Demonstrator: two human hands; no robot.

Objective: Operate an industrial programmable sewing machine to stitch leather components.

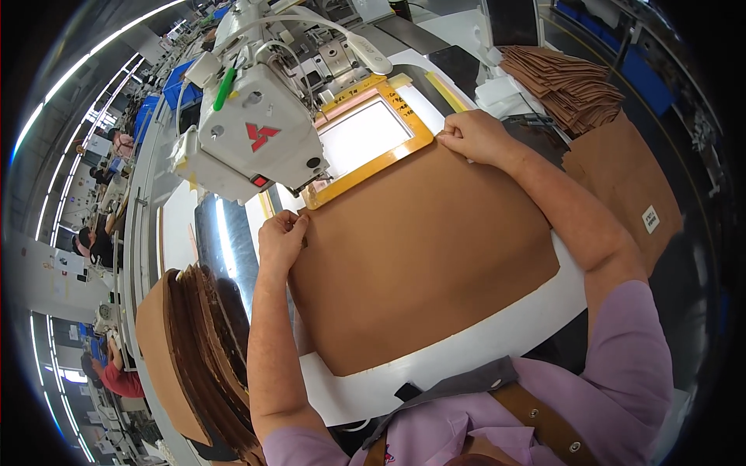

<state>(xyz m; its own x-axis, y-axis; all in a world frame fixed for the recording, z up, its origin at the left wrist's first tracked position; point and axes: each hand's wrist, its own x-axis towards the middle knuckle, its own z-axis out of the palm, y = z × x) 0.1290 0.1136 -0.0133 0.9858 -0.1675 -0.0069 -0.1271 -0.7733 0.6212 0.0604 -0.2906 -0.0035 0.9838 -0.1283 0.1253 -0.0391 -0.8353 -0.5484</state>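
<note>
On the white worktop (474,334), in front of the person: one brown sheet (427,256), probably leather, lying flat, with its far edge along the near bar of a yellow frame (369,168). Frame is four-sided, with a white surface showing through its opening. Sewing machine (256,124), pale grey, stands over the left end of the frame; green handle (225,88) on its top, white lamp (369,53) behind.

Left hand (281,237): at the sheet's far left corner, fingers curled, thumb closed down on the edge, no gap seen; pinch grip. Right hand (478,138): at the far right corner, just beside the frame's right end; thumb and forefinger brought together on the sheet's edge, other fingers folded in. Both forearms bare, one on either side of the sheet.

Surroundings: stack of brown pieces (159,342) stands to the left of the left forearm. Second pile (556,85), folded brown pieces, far right. Near it, larger brown piece (622,186) bearing a white label (650,219). Other people at benches, far left
</note>
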